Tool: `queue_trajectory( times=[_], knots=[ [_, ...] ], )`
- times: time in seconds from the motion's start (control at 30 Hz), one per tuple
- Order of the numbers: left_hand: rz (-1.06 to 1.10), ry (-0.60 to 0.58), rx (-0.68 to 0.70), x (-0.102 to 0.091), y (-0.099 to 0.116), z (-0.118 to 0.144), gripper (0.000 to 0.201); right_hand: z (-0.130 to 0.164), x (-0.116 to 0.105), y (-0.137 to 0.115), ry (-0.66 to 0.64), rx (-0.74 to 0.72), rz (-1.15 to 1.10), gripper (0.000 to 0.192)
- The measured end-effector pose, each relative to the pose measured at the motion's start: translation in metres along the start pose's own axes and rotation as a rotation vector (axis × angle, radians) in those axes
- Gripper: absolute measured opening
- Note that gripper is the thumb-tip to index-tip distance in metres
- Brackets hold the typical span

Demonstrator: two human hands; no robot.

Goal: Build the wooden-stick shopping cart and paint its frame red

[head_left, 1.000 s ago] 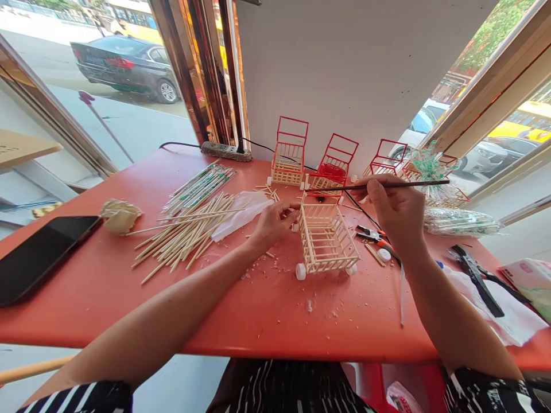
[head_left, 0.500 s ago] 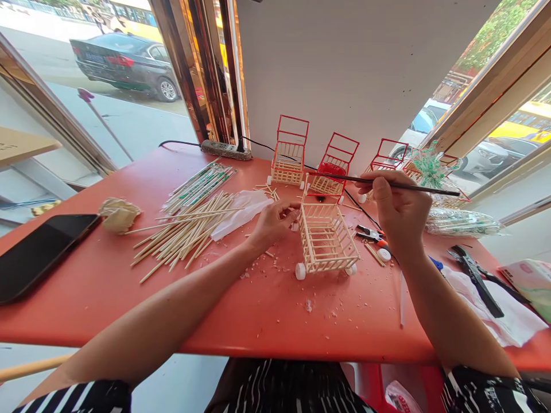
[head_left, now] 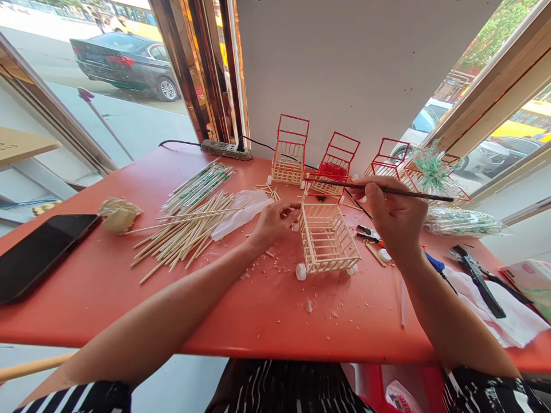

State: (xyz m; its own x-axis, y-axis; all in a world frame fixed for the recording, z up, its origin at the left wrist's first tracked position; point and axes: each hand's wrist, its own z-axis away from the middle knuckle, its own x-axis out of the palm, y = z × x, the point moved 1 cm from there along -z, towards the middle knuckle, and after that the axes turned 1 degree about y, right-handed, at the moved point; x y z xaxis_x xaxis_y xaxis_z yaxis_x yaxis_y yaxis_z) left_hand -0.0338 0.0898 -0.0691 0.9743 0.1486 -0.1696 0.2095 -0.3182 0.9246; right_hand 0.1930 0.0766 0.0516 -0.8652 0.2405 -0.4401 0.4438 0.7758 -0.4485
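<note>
In the middle of the table stands a small shopping cart (head_left: 329, 241) built of pale wooden sticks, unpainted, with white wheels. My left hand (head_left: 278, 221) is closed at its far left corner, thumb and fingers pinching the frame. My right hand (head_left: 394, 215) holds a thin dark paintbrush (head_left: 417, 195) almost level above the cart. The brush's tip is by the upright stick at the cart's far end; whether it touches cannot be told. Behind stand similar carts with red handles, one at the left (head_left: 289, 160) and one with a red container (head_left: 333, 171) inside.
Loose wooden sticks (head_left: 185, 232) and wrapped sticks (head_left: 200, 186) lie left, near a phone (head_left: 45, 252). Pliers (head_left: 368, 233), a blue-handled tool (head_left: 434, 262) and a black tool (head_left: 477, 281) lie right. A power strip (head_left: 226, 150) sits at the back; crumbs dot the red table (head_left: 275, 327).
My right hand has moved slightly left and down with the paintbrush, bringing its tip to the upright stick. My left hand keeps its place at the cart's corner.
</note>
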Motion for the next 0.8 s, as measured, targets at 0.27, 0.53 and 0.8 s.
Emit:
queue_trajectory(
  times=[0.27, 0.53, 0.8],
  knots=[
    [-0.005, 0.002, 0.000, -0.0004, -0.0022, -0.0014, 0.026, -0.0016, 0.0012, -0.0027, 0.036, 0.007, -0.011, 0.025],
    [-0.007, -0.006, 0.013, -0.0010, -0.0011, -0.0007, 0.028, -0.0001, 0.0012, -0.0001, 0.051, 0.019, 0.015, 0.026],
    [-0.005, -0.006, 0.010, -0.0003, -0.0024, -0.0013, 0.027, 0.0018, 0.0000, -0.0029, 0.019, -0.007, -0.015, 0.024]
  ],
)
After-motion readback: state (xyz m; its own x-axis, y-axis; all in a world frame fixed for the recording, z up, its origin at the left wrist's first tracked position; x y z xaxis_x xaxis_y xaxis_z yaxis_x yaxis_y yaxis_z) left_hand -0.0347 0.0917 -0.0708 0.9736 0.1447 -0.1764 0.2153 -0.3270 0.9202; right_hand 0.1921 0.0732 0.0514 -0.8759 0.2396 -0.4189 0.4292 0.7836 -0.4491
